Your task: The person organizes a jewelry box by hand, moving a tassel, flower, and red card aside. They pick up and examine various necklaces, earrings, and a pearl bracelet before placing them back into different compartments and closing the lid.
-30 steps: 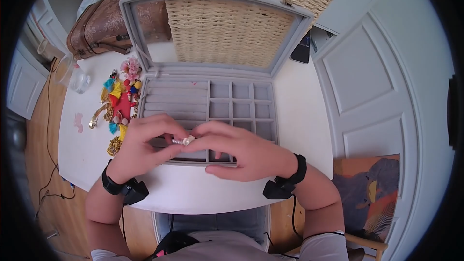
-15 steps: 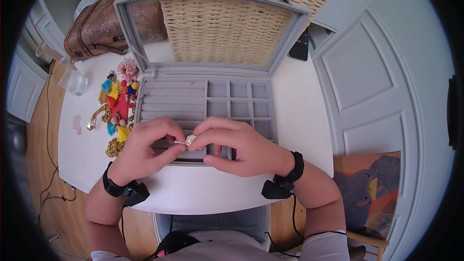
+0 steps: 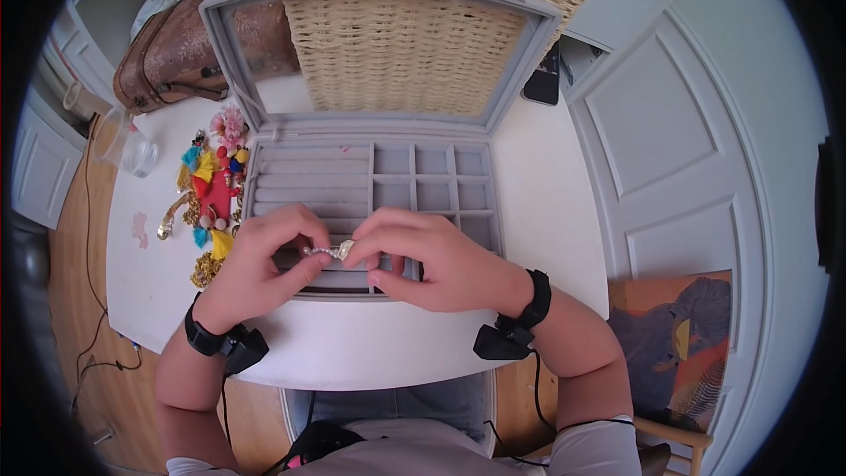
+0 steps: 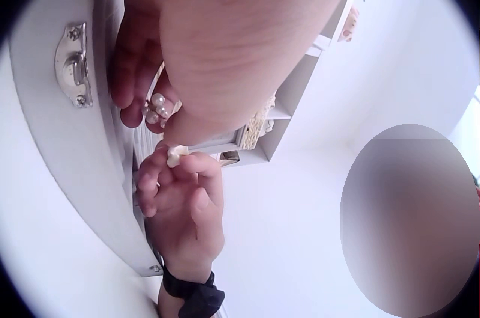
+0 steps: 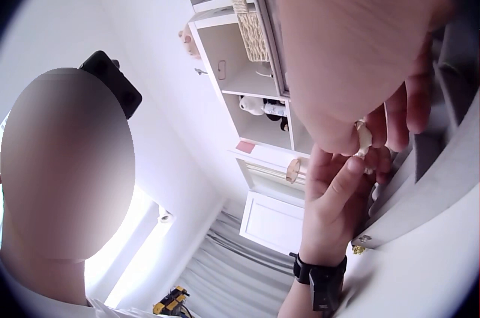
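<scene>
Over the front of an open grey jewellery box (image 3: 273,295), both hands hold a small pearl-beaded piece of jewellery (image 3: 342,250) with a cream, shell-like end. My left hand (image 3: 260,260) pinches its beaded end between thumb and fingers. My right hand (image 3: 445,263) pinches the cream end with thumb-side fingertips. A cluster of pearls (image 4: 156,109) shows at the left fingers in the left wrist view. The cream end (image 5: 363,139) appears between the right fingers in the right wrist view. Ring rolls fill the box's left side, square compartments its right.
Left of the box lies a pile of colourful jewellery (image 3: 211,198) with tassels, beads and gold chains. A clear cup (image 3: 139,157) stands beyond it. A brown suitcase (image 3: 176,57) and woven basket (image 3: 388,53) stand behind; a phone (image 3: 542,79) lies at the back right.
The hands have shifted slightly away from the table's front edge. More of the beaded part now shows between the fingers, and both hands keep their hold on the piece.
</scene>
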Available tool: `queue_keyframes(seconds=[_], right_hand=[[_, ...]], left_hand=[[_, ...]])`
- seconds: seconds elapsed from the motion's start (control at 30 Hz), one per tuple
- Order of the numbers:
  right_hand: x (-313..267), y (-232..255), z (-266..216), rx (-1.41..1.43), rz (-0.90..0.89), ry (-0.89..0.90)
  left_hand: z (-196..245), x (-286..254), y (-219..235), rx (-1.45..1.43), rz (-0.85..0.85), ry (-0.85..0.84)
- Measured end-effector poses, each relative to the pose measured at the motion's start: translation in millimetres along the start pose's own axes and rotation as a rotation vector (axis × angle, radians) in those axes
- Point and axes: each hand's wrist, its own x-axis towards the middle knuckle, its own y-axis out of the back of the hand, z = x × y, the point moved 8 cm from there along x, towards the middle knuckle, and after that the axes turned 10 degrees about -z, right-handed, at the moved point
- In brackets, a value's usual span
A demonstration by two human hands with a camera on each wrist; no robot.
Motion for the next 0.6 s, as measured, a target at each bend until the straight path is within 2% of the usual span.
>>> queue_keyframes(seconds=[0.27, 0.6], right_hand=[[0.4, -2.1, 4.2, -0.005, -0.023, -0.067], [0.6, -4.4, 0.0, -0.027, -0.055, -0.022]], left_hand=[[-5.5, 0.6, -0.3, -0.007, 0.028, 0.022], [-6.4, -0.5, -4.6, 0.028, -0.04, 0.039]])
